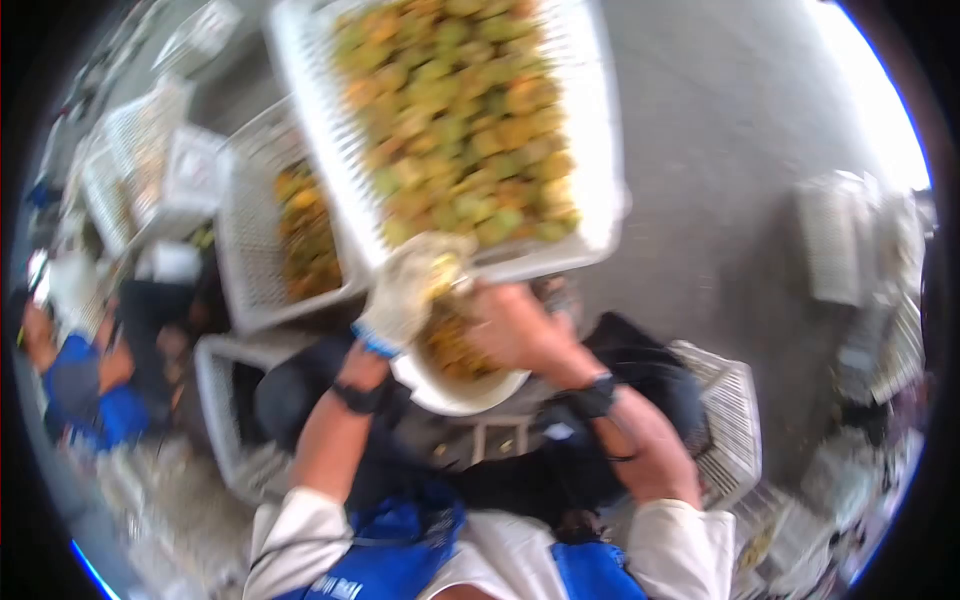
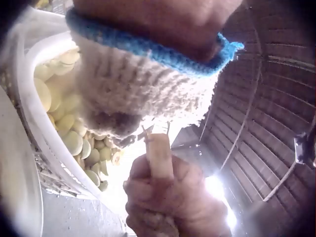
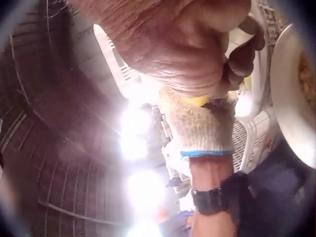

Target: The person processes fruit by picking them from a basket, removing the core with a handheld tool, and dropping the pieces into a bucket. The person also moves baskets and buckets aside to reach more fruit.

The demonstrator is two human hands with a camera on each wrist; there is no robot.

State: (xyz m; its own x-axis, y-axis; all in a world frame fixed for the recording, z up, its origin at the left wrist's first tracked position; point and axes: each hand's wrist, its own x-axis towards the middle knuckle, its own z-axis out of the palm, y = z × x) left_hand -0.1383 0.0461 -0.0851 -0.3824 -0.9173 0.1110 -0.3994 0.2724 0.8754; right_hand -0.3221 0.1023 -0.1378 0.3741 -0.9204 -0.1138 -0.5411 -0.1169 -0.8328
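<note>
Our gloved left hand (image 2: 143,86) holds a yellow fruit (image 1: 446,275) near the white bowl (image 1: 452,402) while our bare right hand (image 1: 512,325) grips a pale-handled tool (image 2: 160,155), which, pushed too hard, could skid off and nick us.

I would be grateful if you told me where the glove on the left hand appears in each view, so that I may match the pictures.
Head: the glove is just left of centre.
Left wrist: the glove is large, across the upper middle.
Right wrist: the glove is slightly right of centre.
Shared landmark: the bare right hand, right of it in head, below it in left wrist, above it in right wrist.
</note>
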